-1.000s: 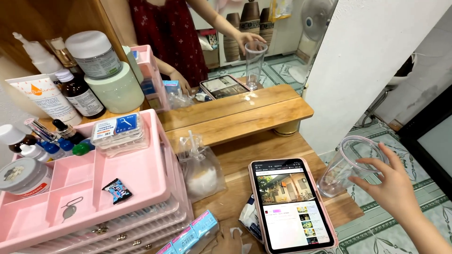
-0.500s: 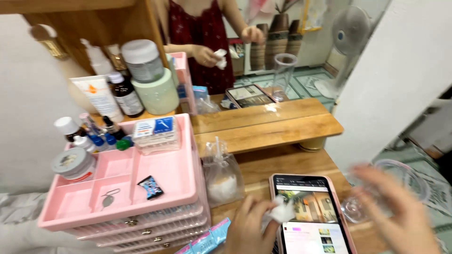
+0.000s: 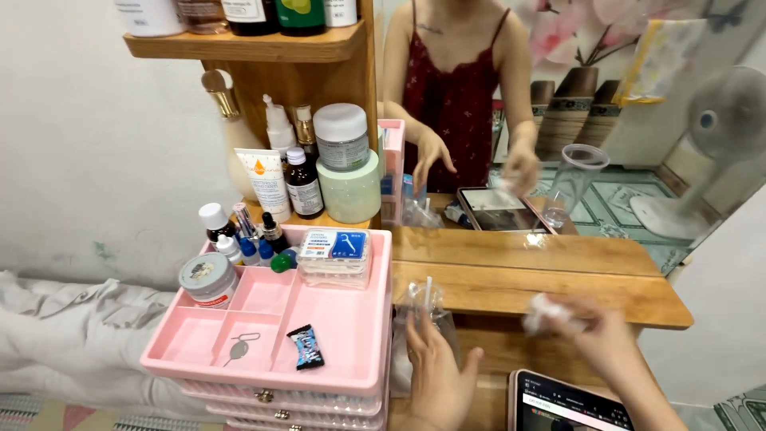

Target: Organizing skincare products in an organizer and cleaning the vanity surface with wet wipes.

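My left hand is spread open right in front of a clear plastic bag with a white stick poking out; its fingertips are at the bag. My right hand hovers over the wooden shelf, fingers closed on a crumpled white tissue. A tablet in a pink case lies below my right hand at the bottom edge. The mirror behind the shelf reflects me, both hands and a tall clear plastic cup.
A pink drawer organizer at the left holds a candy wrapper, a round tin, small bottles and a box of floss picks. Behind it, a wooden rack carries jars and bottles.
The view has swung up and left. My right hand has let go of the clear cup and now holds the tissue. My left hand has opened and moved up to the bag.
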